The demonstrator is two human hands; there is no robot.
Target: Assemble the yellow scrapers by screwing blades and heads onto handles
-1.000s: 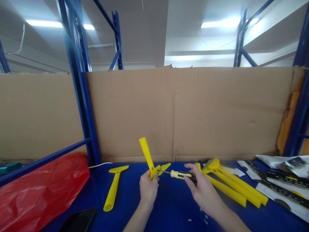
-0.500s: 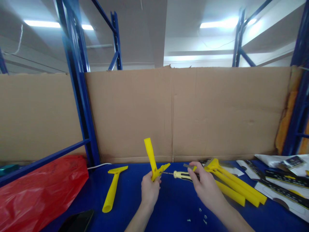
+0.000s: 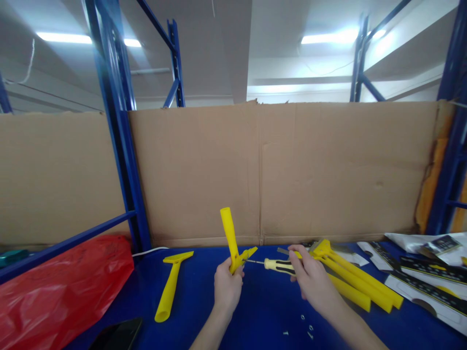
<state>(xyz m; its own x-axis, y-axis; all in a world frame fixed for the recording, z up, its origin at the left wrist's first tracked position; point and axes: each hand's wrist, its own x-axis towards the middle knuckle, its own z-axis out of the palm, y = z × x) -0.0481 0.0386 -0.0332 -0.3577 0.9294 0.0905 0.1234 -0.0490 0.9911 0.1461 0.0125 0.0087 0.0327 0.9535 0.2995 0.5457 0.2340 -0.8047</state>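
My left hand (image 3: 228, 284) is closed round the head end of a yellow scraper (image 3: 229, 233), whose hollow handle points up. My right hand (image 3: 313, 277) grips a screwdriver (image 3: 279, 265) with a cream and black handle. The screwdriver's shaft lies level and its tip meets the scraper's head; whether it sits in a screw is too small to tell. Another yellow scraper (image 3: 170, 287) lies on the blue table to the left. Just beyond my right hand several yellow scrapers (image 3: 359, 282) lie side by side, partly hidden by the hand.
Small screws and nuts (image 3: 310, 330) lie near the front. A red plastic bag (image 3: 65, 291) and a black phone (image 3: 116, 335) are at the left. Packaged blades or cards (image 3: 430, 291) are piled at the right. A cardboard wall (image 3: 204, 170) stands behind the table.
My right hand has shifted slightly right and down, its fingers closing further round the screwdriver handle. The left hand and the scraper in it have barely moved.
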